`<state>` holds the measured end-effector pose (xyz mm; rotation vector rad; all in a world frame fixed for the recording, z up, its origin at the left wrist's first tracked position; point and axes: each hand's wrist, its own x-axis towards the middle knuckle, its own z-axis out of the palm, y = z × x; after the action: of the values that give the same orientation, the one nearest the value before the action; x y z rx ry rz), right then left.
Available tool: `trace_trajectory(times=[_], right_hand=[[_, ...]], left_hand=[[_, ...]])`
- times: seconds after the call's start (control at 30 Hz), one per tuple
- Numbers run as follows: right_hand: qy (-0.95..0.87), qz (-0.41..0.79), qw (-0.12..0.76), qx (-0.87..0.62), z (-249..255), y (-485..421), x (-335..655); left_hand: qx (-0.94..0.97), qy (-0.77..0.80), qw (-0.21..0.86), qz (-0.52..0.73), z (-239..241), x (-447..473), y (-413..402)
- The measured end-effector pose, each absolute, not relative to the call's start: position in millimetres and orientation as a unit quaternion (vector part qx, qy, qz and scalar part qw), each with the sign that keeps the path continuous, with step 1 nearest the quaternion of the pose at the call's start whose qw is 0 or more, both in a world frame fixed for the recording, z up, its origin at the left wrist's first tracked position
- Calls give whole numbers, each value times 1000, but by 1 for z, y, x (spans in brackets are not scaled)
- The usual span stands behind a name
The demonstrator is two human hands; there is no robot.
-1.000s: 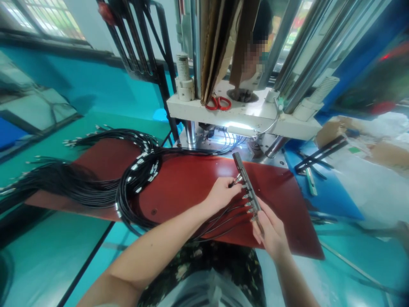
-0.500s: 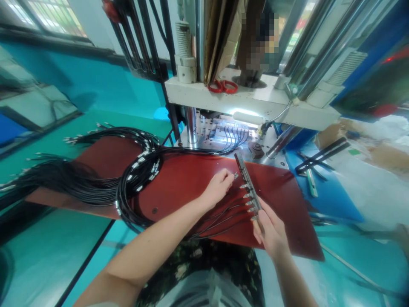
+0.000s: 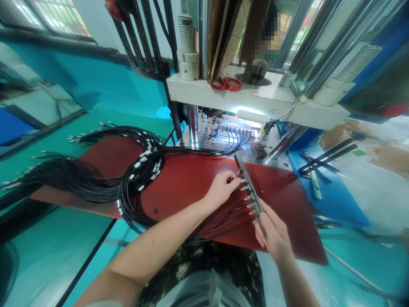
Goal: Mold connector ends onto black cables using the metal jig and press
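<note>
My right hand grips the near end of a dark metal bar, held slantwise above the red-brown board. Several metal connectors are seated along its left edge, and thin black cables trail from them toward my lap. My left hand is closed in a pinch at the left edge of the bar, toward its far end. Between its fingertips is a cable end, with a small part of its connector showing at the bar; the fingers cover the rest.
Coiled black cables with white bands lie on the board at left. Behind stands a press with a lit fixture holding more cables. Red-handled scissors rest on it. A cutter lies on a blue sheet at right.
My left hand has moved right, bringing the cable end from beside the bar to its left edge. My right hand keeps its grip on the bar. The view has shifted slightly.
</note>
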<state>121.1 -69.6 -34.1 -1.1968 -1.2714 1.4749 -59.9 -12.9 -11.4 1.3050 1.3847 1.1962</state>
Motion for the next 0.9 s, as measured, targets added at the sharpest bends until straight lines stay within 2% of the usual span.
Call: trace_trajectory(times=[0.33, 0.5, 0.57, 0.63, 0.9], right_hand=[[-554, 550, 382, -495, -31, -70, 116], [-489, 602, 400, -488, -30, -68, 120], [-475, 608, 411, -485, -30, -67, 120], [-476, 608, 415, -482, -30, -67, 120], [-507, 596, 393, -482, -28, -68, 119]], left_hand=[[520, 560, 419, 491, -6, -57, -14], [413, 504, 566, 506, 0, -66, -16], [389, 499, 593, 498, 0, -68, -15], [413, 512, 577, 484, -3, -69, -13], [545, 572, 382, 480, -12, -71, -3]])
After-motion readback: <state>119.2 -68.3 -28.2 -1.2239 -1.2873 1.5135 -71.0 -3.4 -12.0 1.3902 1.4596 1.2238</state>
